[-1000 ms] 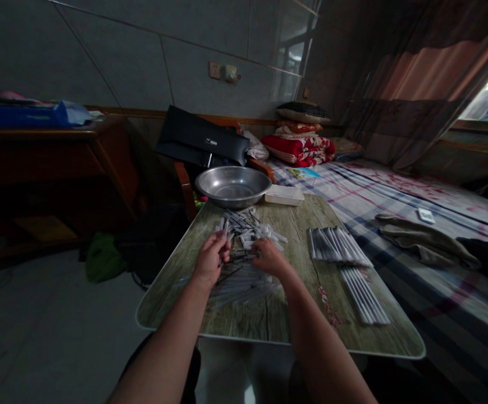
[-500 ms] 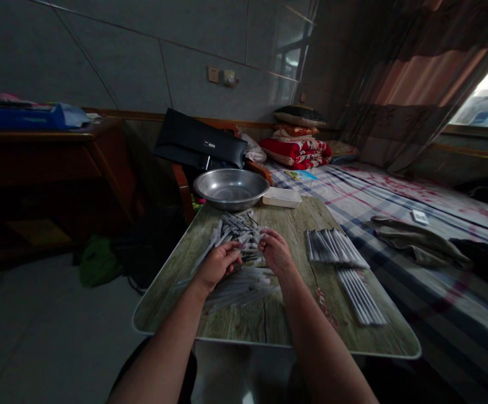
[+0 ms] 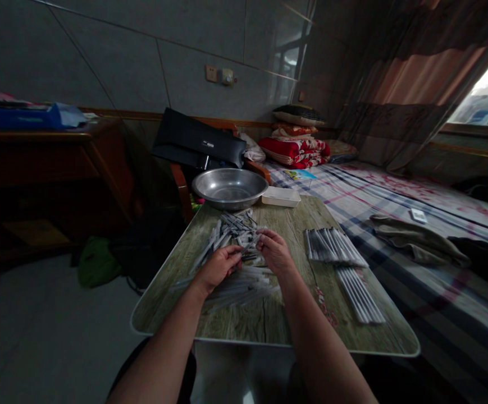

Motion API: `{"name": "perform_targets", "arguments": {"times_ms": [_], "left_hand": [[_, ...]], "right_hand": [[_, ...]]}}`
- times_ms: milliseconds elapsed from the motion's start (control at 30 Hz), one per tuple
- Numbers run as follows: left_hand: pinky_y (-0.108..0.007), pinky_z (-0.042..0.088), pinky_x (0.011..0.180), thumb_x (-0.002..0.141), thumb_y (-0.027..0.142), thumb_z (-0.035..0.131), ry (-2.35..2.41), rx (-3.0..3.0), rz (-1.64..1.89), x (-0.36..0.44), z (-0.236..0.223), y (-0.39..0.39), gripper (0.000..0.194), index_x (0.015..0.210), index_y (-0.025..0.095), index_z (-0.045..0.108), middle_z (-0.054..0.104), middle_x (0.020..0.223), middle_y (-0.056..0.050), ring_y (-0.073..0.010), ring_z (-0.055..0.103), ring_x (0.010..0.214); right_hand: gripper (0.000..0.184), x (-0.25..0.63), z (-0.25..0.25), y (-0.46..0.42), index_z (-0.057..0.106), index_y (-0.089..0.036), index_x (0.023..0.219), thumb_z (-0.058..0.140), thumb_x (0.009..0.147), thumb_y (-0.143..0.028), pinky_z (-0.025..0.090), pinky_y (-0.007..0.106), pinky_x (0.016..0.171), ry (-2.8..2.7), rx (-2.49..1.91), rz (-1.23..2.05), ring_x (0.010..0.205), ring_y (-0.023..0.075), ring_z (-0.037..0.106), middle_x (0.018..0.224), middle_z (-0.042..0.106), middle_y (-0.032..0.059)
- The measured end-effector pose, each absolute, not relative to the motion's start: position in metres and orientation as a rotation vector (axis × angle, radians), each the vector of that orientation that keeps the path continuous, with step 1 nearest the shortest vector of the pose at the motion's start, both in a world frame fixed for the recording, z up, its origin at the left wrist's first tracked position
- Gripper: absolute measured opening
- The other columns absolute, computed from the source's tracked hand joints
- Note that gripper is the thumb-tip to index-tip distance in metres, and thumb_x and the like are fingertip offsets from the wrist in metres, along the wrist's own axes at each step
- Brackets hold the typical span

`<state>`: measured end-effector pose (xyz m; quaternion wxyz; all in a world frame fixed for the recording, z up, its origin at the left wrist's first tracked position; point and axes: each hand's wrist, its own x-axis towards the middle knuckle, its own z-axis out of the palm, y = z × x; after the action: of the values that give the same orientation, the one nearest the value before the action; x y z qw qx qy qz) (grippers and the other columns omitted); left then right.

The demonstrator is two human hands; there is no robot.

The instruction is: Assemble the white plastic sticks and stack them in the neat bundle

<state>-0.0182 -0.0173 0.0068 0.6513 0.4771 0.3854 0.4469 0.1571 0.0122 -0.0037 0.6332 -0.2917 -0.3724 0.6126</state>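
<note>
Right hand point(image 3: 274, 251) has curled its fingers in since the last view and sits loosely at the right edge of the loose pile of thin plastic tubes point(image 3: 235, 233); whether it grasps any, I cannot tell. Left of the pile, the left hand point(image 3: 217, 269) clenches around a few tubes point(image 3: 237, 257). Right of the pile lie two neat tube bundles point(image 3: 332, 248).

1. A loose pile of slim sticks point(image 3: 233, 235) lies mid-way along the table point(image 3: 244, 328).
2. Two stacks of sticks point(image 3: 332, 247) lie right of it.
3. A steel basin point(image 3: 229, 188) and plastic tray point(image 3: 281, 196) sit behind it, tray rightmost.
4. A bed point(image 3: 416, 303) runs along the table's right, a cloth point(image 3: 414, 240) on it.
</note>
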Motion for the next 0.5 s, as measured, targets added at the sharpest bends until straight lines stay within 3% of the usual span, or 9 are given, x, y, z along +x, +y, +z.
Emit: {"name": "perform_targets", "arguments": {"times_ms": [300, 500], "left_hand": [[-0.019, 0.020, 0.031, 0.065, 0.024, 0.080, 0.845, 1.056, 1.070, -0.0162, 0.0027, -0.0146, 0.020, 0.084, 0.019, 0.075, 0.060, 0.055, -0.003, -0.0081, 0.039, 0.035], [-0.020, 0.022, 0.035, 0.071, 0.022, 0.076, 0.856, 1.063, 1.027, -0.0172, 0.0041, -0.0166, 0.016, 0.086, 0.016, 0.074, 0.060, 0.058, -0.004, -0.0093, 0.042, 0.039]], "right_hand": [[0.017, 0.1568, -0.0095, 0.0139, 0.072, -0.017, 0.081, 0.075, 0.066, -0.024, 0.038, 0.021, 0.052, -0.871, -0.681, 1.411, 0.054, 0.0081, 0.047, 0.065, 0.058, -0.0018], [0.020, 0.1508, -0.0106, 0.0112, 0.070, -0.017, 0.079, 0.076, 0.069, -0.033, 0.041, 0.023, 0.052, -0.844, -0.636, 1.503, 0.055, 0.0106, 0.047, 0.062, 0.057, -0.0013]]}}
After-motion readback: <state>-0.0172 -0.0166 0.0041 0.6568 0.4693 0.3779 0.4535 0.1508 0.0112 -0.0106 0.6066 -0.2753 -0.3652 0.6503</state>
